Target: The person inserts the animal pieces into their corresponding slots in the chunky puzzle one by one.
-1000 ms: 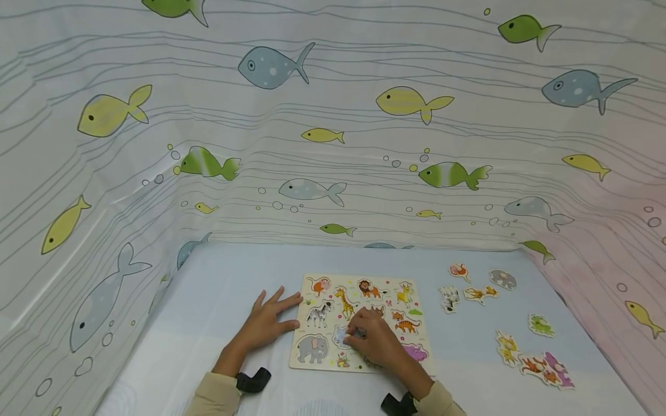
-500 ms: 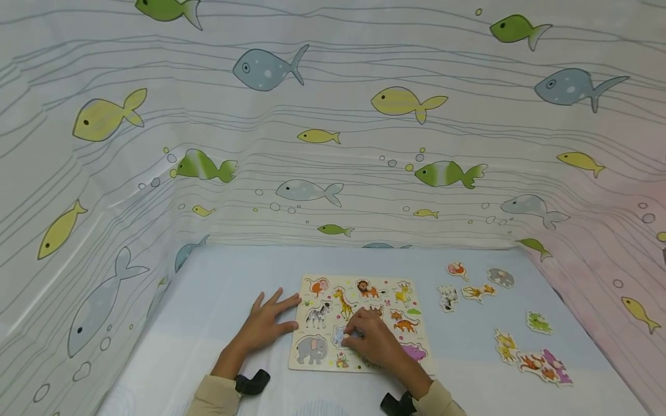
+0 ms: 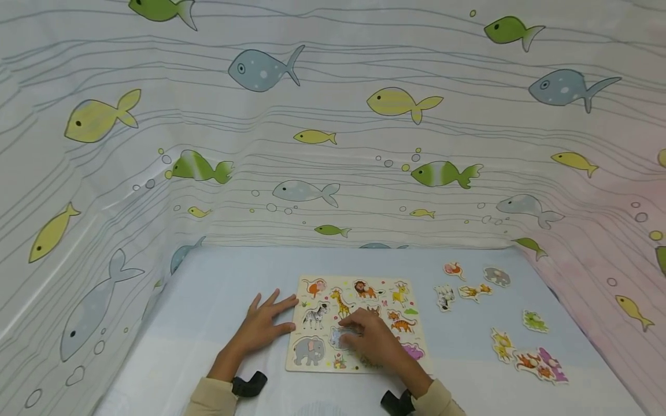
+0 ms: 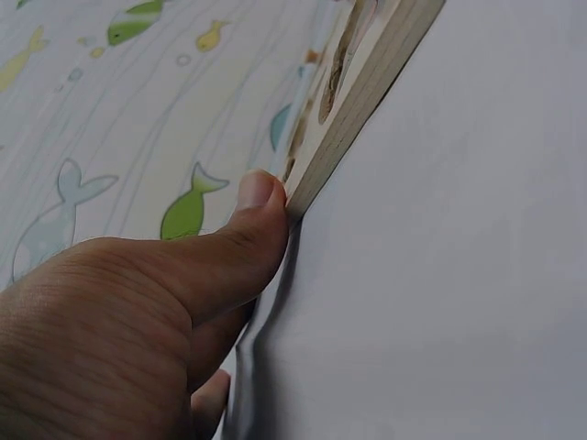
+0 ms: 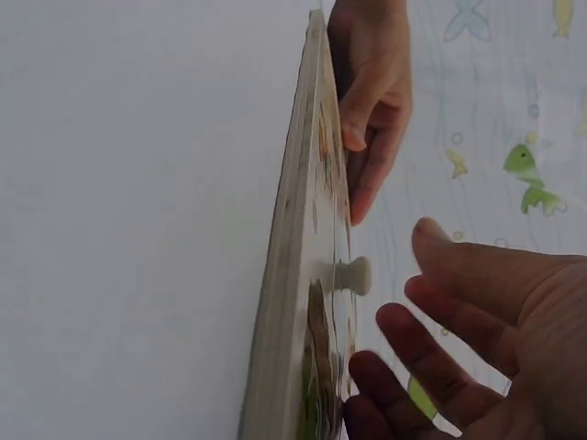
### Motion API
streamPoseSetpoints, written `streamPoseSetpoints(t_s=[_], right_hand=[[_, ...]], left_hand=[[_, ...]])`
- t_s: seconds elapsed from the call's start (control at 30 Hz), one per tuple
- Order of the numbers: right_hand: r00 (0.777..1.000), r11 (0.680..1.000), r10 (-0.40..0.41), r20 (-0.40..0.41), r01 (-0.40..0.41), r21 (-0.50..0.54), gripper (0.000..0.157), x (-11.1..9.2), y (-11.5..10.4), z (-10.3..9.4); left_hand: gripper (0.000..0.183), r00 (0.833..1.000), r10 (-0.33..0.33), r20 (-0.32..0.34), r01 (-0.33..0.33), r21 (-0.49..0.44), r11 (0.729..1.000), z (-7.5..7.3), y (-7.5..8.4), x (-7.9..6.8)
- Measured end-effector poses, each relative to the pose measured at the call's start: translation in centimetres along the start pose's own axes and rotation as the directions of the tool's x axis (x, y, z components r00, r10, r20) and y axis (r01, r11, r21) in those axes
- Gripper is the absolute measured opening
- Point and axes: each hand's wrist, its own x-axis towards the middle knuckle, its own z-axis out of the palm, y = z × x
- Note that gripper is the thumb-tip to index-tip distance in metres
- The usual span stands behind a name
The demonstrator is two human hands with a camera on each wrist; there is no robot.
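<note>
A small screened-off play or recording booth; whether inside a home or studio, I cannot tell. White sheeting printed with fish, bubbles and wavy lines rises behind the table's far edge and wraps past both far corners. A wooden animal puzzle and black wrist cameras fit that.
</note>
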Motion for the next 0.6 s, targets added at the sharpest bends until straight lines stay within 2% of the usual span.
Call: streamPoseSetpoints(t_s=[0.1, 0.17, 0.33, 0.6], right_hand=[[1.0, 0.996, 0.017, 0.012, -0.018, 0.09, 0.029, -0.1, -0.2, -1.0], [1.0, 0.995, 0.0, 0.004, 0.0, 0.103, 0.032, -0.2, -0.4, -1.9], [0.999, 0.995, 0.006, -0.049, -0.001, 0.104, 0.031, -0.4, -0.7, -4.5], [0.986, 0.996, 0.075, -0.151, -0.069, 0.049, 0.027, -1.1, -0.2, -8.3]], left_hand=[[0.064, 1.0, 0.003, -0.002, -0.003, -0.003, 1.0, 0.0, -0.1, 0.0], [0.065, 1.0, 0.008, -0.009, -0.008, -0.006, 1.0, 0.0, -0.1, -0.1], [0.064, 0.999, 0.021, -0.025, -0.021, -0.004, 1.0, 0.1, -0.2, 0.0], [0.064, 1.0, 0.013, -0.016, -0.013, -0.009, 1.0, 0.1, -0.1, 0.0]])
